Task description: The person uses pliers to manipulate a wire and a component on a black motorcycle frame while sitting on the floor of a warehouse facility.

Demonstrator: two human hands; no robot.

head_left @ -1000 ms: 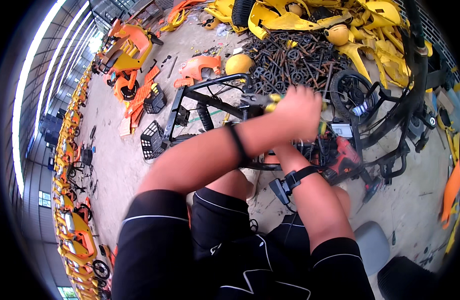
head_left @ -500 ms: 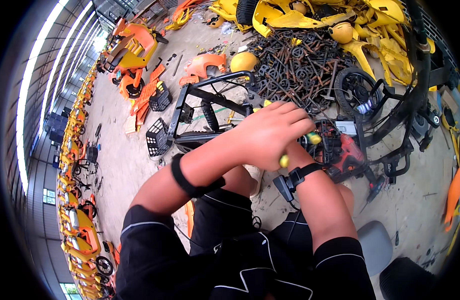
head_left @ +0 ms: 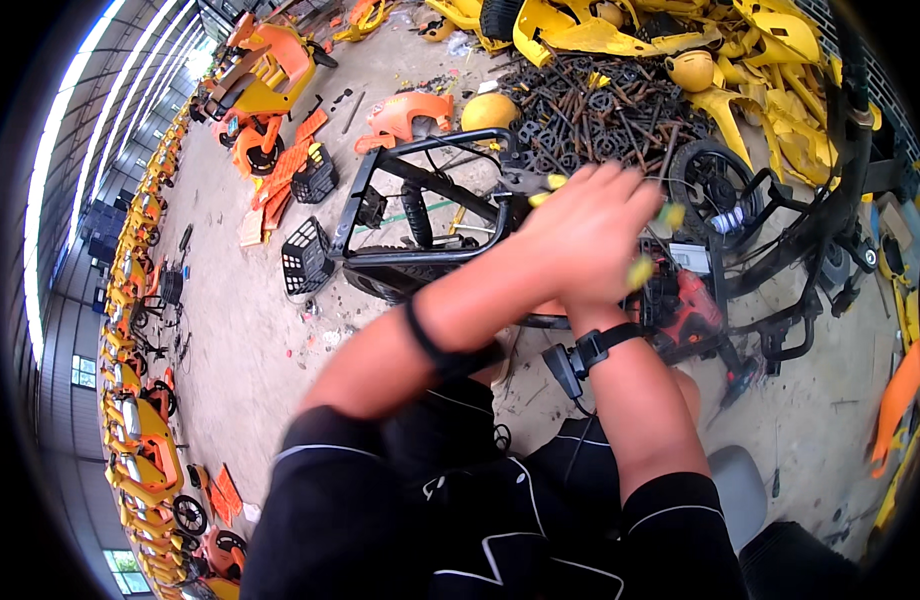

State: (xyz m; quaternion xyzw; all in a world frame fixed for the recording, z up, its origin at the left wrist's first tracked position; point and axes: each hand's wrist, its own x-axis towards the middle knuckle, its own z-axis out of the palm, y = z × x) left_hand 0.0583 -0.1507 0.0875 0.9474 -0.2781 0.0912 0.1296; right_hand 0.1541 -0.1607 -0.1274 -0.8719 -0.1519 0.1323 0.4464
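One left hand (head_left: 602,225) wraps closed around yellow-handled pliers (head_left: 526,182), perhaps for leverage, their head beside the black scooter frame (head_left: 450,189); the right forearm (head_left: 635,400) runs underneath, its hand hidden, so that grip cannot be told.

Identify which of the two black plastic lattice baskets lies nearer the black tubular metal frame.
The lower black basket in the picture, right beside the frame's left end; the upper black basket sits farther off, next to orange plastic panels.
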